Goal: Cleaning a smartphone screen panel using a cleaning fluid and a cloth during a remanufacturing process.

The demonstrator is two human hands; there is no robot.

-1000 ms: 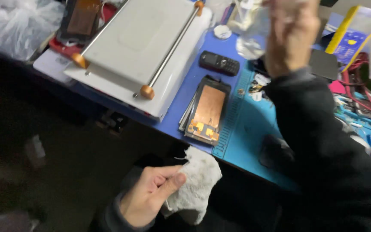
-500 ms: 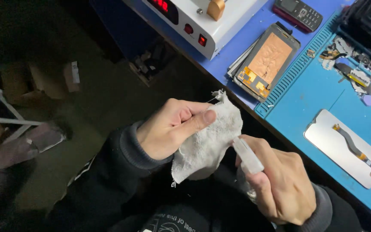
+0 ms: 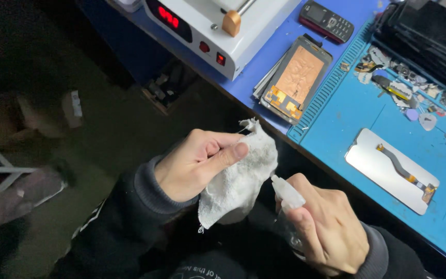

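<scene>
My left hand pinches a crumpled white cloth in front of me, below the table edge. My right hand grips a small clear squeeze bottle whose white nozzle points at the cloth and nearly touches it. Both hands are over my lap, in dark sleeves. On the blue mat lies a phone screen panel, face down, with a flex cable on it.
A white machine with red display and buttons stands at the table's near-left edge. Beside it lie a phone frame with copper shielding, a black keypad phone, small loose parts and stacked dark panels. Dark floor lies to the left.
My right hand came down from above the table with the bottle to the cloth in my lap; the view has tilted down toward my hands. In the last half second little moved.
</scene>
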